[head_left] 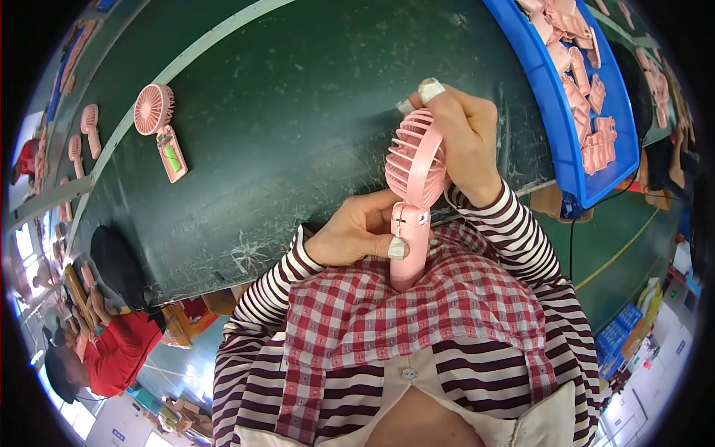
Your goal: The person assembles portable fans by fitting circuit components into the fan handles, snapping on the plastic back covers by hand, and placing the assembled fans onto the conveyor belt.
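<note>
A pink handheld fan (414,167) stands upright close to my apron, its round caged head up and its handle's lower end against the checked cloth. Around the handle, just below the head, my left hand (356,229) is closed, with a white-wrapped thumb across the front. My right hand (468,134) grips the far side of the cage near its top, and white wrapping covers its thumb and a fingertip. On the green table to the left lies another pink fan (154,110), its handle opened to show a green cell (171,157).
At the right, a blue tray (553,112) holds several pink plastic shell parts (585,89). Across a pale strip at the left lie more pink fans (90,128). A person in a red shirt (123,350) works at the lower left, near a black seat (118,264).
</note>
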Action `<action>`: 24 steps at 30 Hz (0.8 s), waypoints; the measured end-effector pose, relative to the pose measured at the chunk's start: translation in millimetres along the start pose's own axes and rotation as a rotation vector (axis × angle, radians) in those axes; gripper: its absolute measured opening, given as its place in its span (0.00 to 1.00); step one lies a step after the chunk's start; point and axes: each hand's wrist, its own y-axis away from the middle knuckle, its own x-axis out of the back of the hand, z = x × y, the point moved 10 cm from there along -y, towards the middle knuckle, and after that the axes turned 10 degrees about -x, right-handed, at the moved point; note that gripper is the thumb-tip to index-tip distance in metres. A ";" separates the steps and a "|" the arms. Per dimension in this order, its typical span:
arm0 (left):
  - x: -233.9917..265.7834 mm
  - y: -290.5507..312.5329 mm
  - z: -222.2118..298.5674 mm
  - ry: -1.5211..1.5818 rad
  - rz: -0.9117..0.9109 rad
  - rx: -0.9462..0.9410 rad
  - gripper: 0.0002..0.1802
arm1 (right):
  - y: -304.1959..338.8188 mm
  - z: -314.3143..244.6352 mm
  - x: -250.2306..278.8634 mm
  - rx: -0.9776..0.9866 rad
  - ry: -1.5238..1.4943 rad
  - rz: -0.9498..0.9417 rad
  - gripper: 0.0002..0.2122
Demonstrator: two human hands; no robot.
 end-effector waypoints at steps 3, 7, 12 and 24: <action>2.2 1.9 0.4 -0.051 0.032 -0.016 0.30 | -2.9 1.0 -1.2 -0.041 -0.020 -0.017 0.17; 5.2 2.0 10.9 -0.075 0.120 -0.115 0.30 | -3.8 -10.7 -3.4 0.041 -0.055 -0.014 0.18; 14.6 7.1 18.6 -0.139 0.183 -0.174 0.30 | 9.6 -20.9 1.7 0.239 0.102 0.114 0.21; 41.6 6.3 43.6 -0.409 0.354 -0.330 0.28 | 34.8 46.1 -57.7 -0.287 0.172 -0.497 0.17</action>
